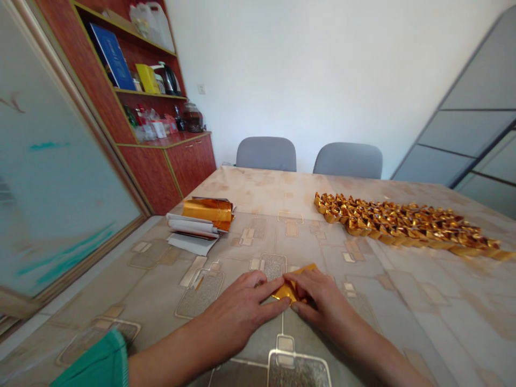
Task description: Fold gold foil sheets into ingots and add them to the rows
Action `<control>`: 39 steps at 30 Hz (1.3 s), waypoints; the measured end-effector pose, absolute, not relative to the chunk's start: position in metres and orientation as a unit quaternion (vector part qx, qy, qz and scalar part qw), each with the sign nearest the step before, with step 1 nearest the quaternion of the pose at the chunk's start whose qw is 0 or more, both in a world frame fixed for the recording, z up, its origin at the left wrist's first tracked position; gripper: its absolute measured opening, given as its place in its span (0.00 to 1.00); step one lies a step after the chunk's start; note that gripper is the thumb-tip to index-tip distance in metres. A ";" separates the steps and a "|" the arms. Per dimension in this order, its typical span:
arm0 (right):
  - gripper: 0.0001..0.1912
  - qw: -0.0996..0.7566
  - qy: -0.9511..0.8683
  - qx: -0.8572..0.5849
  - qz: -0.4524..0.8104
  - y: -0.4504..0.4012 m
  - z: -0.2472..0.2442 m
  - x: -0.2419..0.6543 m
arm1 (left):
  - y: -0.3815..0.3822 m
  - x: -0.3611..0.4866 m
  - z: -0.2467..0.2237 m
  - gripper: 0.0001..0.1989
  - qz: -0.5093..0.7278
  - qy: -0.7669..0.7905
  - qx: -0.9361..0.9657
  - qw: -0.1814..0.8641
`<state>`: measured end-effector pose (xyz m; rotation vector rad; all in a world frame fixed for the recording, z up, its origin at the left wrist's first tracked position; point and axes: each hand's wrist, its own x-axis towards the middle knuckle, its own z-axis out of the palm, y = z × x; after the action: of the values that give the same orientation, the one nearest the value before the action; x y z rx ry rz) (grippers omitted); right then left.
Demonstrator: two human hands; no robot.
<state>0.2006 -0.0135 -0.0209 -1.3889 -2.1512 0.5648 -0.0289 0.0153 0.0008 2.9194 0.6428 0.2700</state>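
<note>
A small piece of gold foil paper (285, 292) lies near the front of the table, partly covered by my fingers. My left hand (253, 301) grips its left side between thumb and forefinger. On the other side, my right hand (316, 293) has its fingers curled over the paper, thumb at the near edge. Both hands meet at the sheet, and its underside is hidden. To the far left rests a stack of gold and white foil sheets (207, 214), slightly curled. A wide group of folded gold paper pieces (397, 220) stands in rows on the right.
A patterned cloth covers the table (258, 199). Two grey chairs (266, 153) stand at its far side against the white wall. A red-brown cabinet (169, 166) with bottles and boxes is at the back left, beside a frosted glass door (52, 150).
</note>
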 end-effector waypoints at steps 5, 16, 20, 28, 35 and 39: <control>0.13 0.274 -0.787 -0.496 0.244 -0.016 -0.008 0.200 | 0.015 -0.031 0.007 0.22 0.087 0.211 0.971 0.077; 0.06 0.261 -0.741 -0.611 0.103 0.001 -0.013 0.243 | 0.023 -0.033 -0.001 0.18 0.101 0.197 0.974 0.045; 0.07 0.268 -0.727 -0.614 0.150 -0.003 -0.012 0.235 | 0.029 -0.032 0.004 0.17 0.126 0.188 0.971 0.077; 0.09 0.413 -0.616 -0.560 0.370 -0.010 -0.007 0.212 | 0.030 -0.016 -0.005 0.05 0.251 0.282 0.901 0.212; 0.10 0.535 -0.584 -0.517 0.325 -0.015 0.000 0.195 | 0.038 -0.008 -0.007 0.29 0.496 0.419 0.571 0.502; 0.08 0.537 -0.590 -0.496 0.343 -0.020 -0.009 0.188 | 0.034 -0.002 0.000 0.21 0.493 0.376 0.412 0.668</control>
<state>0.1876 -0.0205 -0.0094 -1.1804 -1.4037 0.8154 -0.0020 0.0337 0.0004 0.9301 0.8476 1.1123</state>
